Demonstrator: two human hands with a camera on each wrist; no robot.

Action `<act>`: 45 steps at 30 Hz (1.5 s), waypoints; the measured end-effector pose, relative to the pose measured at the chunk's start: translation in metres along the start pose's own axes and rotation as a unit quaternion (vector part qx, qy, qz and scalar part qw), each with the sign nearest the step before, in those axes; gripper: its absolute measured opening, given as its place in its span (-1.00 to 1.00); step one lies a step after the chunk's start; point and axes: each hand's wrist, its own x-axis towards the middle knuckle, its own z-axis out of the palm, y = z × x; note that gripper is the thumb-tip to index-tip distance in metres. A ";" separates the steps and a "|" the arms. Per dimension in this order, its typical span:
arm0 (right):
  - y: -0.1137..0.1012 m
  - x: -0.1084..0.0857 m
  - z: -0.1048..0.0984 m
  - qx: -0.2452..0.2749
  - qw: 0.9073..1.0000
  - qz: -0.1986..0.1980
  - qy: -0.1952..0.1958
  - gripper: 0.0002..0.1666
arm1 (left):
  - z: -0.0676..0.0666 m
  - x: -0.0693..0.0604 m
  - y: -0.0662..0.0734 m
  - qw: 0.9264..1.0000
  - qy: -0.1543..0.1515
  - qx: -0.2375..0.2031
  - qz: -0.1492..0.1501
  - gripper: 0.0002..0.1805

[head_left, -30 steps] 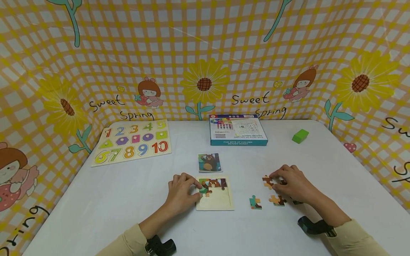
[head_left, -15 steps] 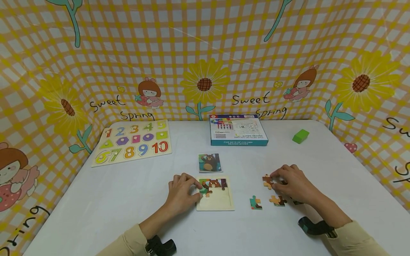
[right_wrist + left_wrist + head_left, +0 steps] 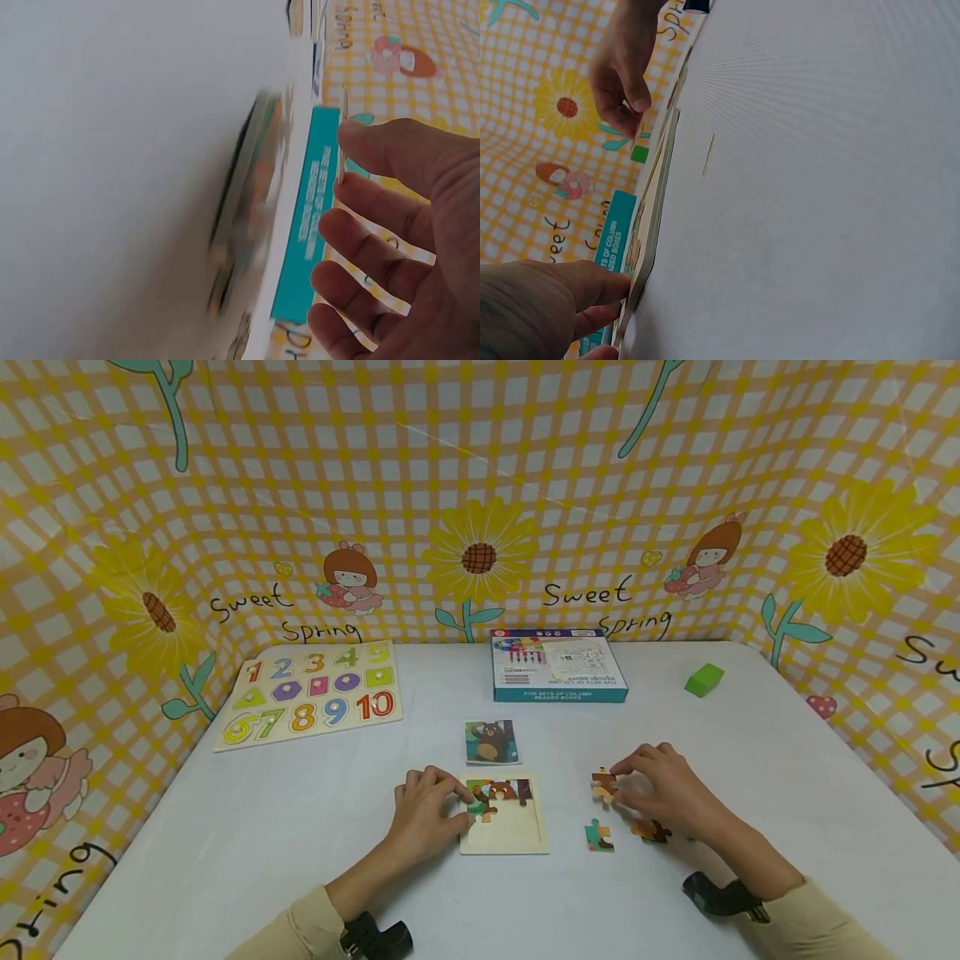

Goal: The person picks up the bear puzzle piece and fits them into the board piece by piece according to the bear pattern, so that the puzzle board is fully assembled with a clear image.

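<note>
From where I stand, the puzzle tray (image 3: 510,835) lies on the white table (image 3: 525,910), its far strip filled by joined bear pieces (image 3: 501,790) that show the head; the left hand (image 3: 425,810) sits at the tray's left edge, fingers bent and touching it, though I cannot fairly tell whether they pinch the rim or merely rest there. To the tray's right, the right hand (image 3: 667,789) pinches a brown puzzle piece (image 3: 603,784) between thumb and forefinger, clear of the table, its other fingers spread apart; a teal piece (image 3: 598,836) lies right of the tray, nearer than the pinched one, and a tan-and-brown piece (image 3: 651,832) farther right; just beyond the tray is a bear card (image 3: 491,742), and behind that a flat box (image 3: 558,670).
</note>
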 end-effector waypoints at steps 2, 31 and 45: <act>-0.007 0.001 0.001 0.002 1.000 -0.002 0.002 -0.69 | 0.000 0.000 0.000 1.000 0.000 0.002 0.001 -0.89; -0.081 0.016 0.043 0.010 0.997 -0.069 -0.016 -0.72 | -0.001 -0.001 0.001 1.000 0.000 0.000 0.002 -0.89; -0.095 0.024 0.050 0.002 0.995 -0.096 -0.024 -0.75 | 0.000 -0.001 0.001 1.000 -0.001 0.000 0.001 -0.89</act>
